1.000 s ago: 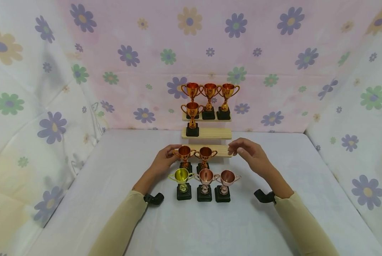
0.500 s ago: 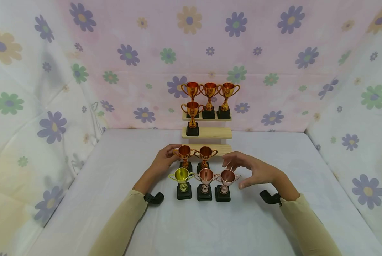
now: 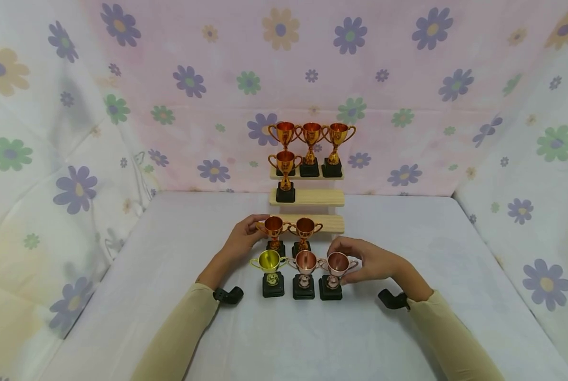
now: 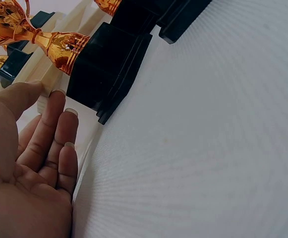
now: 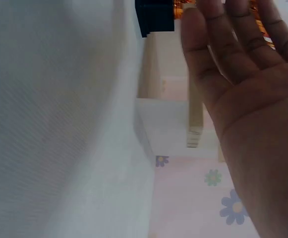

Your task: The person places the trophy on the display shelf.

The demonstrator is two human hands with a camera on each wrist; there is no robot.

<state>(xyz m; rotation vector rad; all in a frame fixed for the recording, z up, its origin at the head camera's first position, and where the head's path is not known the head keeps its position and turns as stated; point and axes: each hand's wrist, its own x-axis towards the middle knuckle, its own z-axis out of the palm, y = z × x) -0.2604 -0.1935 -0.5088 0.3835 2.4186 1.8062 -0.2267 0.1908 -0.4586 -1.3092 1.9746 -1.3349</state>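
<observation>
My left hand [image 3: 241, 236] is at the left end of the pale wooden tiered stand [image 3: 335, 223]; in the left wrist view its thumb and index finger pinch the stand's corner. Beside those fingers stands an orange-gold trophy cup [image 4: 67, 47] on a black base, and a second orange trophy cup [image 3: 306, 227] is to its right. My right hand [image 3: 371, 258] is around the right side of a rose-gold trophy cup [image 3: 333, 284], thumb near its stem and fingers behind its bowl. In the right wrist view, those fingers [image 5: 243, 44] are loosely extended, with nothing visible against the palm.
A yellow trophy cup [image 3: 270, 260] and another rose-gold trophy cup [image 3: 306, 262] complete the front row. On the stand's top tier are several orange-gold trophies [image 3: 312, 135], and one trophy [image 3: 286, 161] is on the middle tier. Flowered cloth [image 3: 193, 127] surrounds the white table [image 3: 288, 338].
My right hand has come from the stand's right end toward me, then leftward around the rightmost rose-gold trophy cup. My left hand and the trophies keep their places.
</observation>
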